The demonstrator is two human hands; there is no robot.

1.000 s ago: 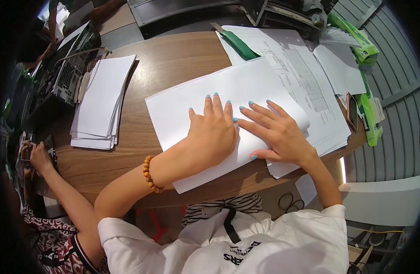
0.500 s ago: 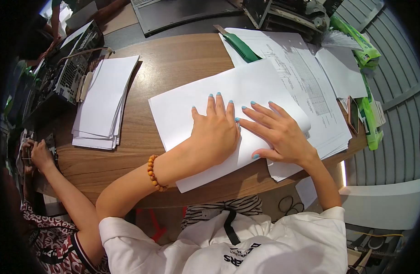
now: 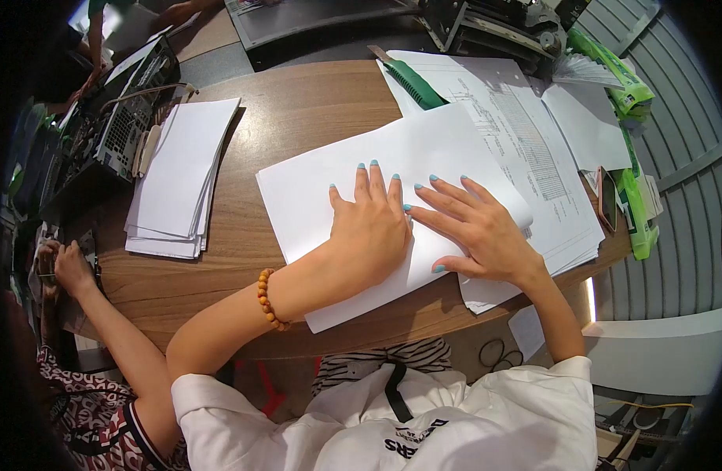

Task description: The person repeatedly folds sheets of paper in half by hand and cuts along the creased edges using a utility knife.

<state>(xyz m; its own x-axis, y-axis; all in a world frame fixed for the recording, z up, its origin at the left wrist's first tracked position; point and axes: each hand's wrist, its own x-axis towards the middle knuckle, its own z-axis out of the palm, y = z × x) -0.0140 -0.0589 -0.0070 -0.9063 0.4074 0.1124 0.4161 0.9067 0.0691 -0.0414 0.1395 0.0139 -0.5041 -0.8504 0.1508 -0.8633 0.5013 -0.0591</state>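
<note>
A white sheet of paper (image 3: pixel 314 188), folded over toward its right side, lies on the wooden table in front of me. My left hand (image 3: pixel 369 228) rests flat on it with the fingers stretched away from me. Just to the right, my right hand (image 3: pixel 478 235) lies spread on the folded part, its index fingertip close to the left hand. The paper's right edge curves up in a rounded bend. Beyond the sheet, a green utility knife (image 3: pixel 414 82) lies on printed papers (image 3: pixel 526 133), its blade end pointing to the upper left.
A stack of white paper (image 3: pixel 176 177) sits at the left, beside an opened computer case (image 3: pixel 117 118). A phone (image 3: pixel 606 200) and green packaging (image 3: pixel 637 204) are at the right edge. Another person's hand (image 3: pixel 74 267) is at the lower left. Machinery (image 3: pixel 494 31) stands behind.
Both hands stay almost in place on the paper. The dark panel at the top of the view has shifted slightly.
</note>
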